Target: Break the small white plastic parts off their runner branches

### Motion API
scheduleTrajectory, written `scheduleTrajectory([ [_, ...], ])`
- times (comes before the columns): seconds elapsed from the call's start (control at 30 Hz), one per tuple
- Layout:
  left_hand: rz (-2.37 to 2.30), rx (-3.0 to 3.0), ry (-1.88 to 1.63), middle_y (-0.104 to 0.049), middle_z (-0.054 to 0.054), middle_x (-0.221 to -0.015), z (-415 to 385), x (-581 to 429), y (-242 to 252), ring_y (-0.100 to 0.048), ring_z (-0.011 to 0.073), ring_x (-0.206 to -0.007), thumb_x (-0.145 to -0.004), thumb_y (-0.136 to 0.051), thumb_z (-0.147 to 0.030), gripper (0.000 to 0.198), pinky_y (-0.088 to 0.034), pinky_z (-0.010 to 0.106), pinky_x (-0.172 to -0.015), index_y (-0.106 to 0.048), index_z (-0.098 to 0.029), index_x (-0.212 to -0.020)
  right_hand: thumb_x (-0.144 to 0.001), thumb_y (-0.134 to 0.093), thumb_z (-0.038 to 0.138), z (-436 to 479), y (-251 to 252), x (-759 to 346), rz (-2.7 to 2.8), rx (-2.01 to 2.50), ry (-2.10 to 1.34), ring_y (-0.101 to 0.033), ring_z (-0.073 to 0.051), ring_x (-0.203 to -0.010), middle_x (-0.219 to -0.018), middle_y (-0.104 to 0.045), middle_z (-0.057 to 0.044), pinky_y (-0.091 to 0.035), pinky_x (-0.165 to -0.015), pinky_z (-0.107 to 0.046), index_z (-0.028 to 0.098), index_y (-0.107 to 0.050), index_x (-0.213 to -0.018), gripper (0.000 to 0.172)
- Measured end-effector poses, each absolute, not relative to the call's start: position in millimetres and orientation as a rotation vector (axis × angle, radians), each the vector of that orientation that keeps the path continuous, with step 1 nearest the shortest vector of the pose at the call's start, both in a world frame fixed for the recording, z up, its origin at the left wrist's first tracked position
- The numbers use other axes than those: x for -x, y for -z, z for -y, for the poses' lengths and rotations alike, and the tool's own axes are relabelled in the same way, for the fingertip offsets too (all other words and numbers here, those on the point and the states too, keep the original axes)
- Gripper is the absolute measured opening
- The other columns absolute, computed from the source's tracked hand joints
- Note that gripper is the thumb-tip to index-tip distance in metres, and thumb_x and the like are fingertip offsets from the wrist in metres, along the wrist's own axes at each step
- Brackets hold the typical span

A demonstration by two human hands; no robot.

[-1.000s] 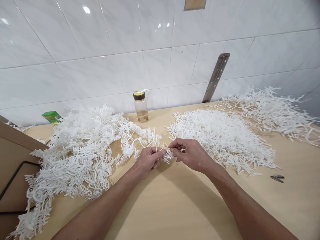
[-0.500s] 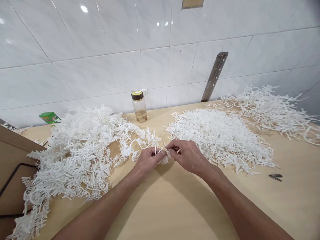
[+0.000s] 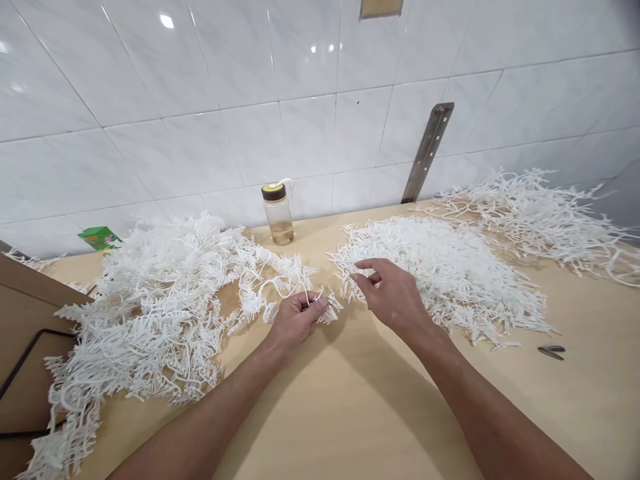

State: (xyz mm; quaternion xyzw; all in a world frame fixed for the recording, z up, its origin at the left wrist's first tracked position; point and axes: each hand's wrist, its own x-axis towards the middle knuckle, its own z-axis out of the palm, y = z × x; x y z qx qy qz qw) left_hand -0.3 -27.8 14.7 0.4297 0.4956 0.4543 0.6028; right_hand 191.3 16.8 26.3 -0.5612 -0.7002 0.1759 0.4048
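My left hand (image 3: 299,317) is closed on a white branching plastic strand (image 3: 331,308), pinched between thumb and fingers. Short prongs of it stick out past the fingertips. From the same hand the strand runs back left toward a big tangled heap of white strands (image 3: 160,307). My right hand (image 3: 390,290) hovers at the near-left edge of a pile of small white plastic pieces (image 3: 440,267). Its thumb and index finger are apart, and I see nothing between them.
A clear bottle (image 3: 280,217) with brownish liquid stands by the tiled wall. Bare white branched strands (image 3: 545,220) lie at back right. Small dark snips (image 3: 551,351) rest at right. A metal bracket (image 3: 429,153) leans on the wall; a brown box (image 3: 30,333) is at left.
My right hand has moved away from the left, rightward and slightly up, and its fingers have spread. My left hand keeps its pinch on the strand, almost in place.
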Motion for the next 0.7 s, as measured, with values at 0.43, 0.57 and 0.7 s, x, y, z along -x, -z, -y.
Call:
scheduleTrajectory([
  [0.43, -1.195, -0.987, -1.106, -0.039, -0.008, -0.051, 28, -1, -13, -0.024, 0.0034, -0.043, -0.064, -0.081, -0.056, 0.047, -0.014, 0.022, -0.044, -0.062, -0.015, -0.073, -0.085, -0.059, 0.039, -5, -28, -176, 1.892, 1.331, -1.058, -0.05, -0.01, -0.043, -0.065, -0.063, 0.002, -0.042, -0.048, -0.025, 0.019, -0.071, -0.084, 0.023],
  [0.57, -1.212, -0.99, -1.079, -0.037, -0.008, -0.049, 27, -1, -12, -0.023, 0.0036, -0.043, -0.064, -0.08, -0.054, 0.046, -0.014, 0.023, -0.044, -0.054, -0.017, -0.065, -0.084, -0.058, 0.023, 0, -24, -168, 1.996, 1.305, -0.751, -0.059, -0.014, -0.06, -0.071, -0.067, 0.0, -0.044, -0.06, -0.026, 0.02, -0.069, -0.079, 0.012],
  [0.7, -1.243, -1.025, -1.06, -0.035, -0.008, -0.048, 28, -1, -12, -0.024, 0.0043, -0.044, -0.064, -0.079, -0.052, 0.047, -0.015, 0.023, -0.045, -0.048, -0.018, -0.06, -0.085, -0.056, 0.015, 1, -12, -159, 2.117, 1.237, -0.324, -0.056, -0.013, -0.063, -0.08, -0.066, -0.003, -0.041, -0.063, -0.027, 0.018, -0.065, -0.077, 0.012],
])
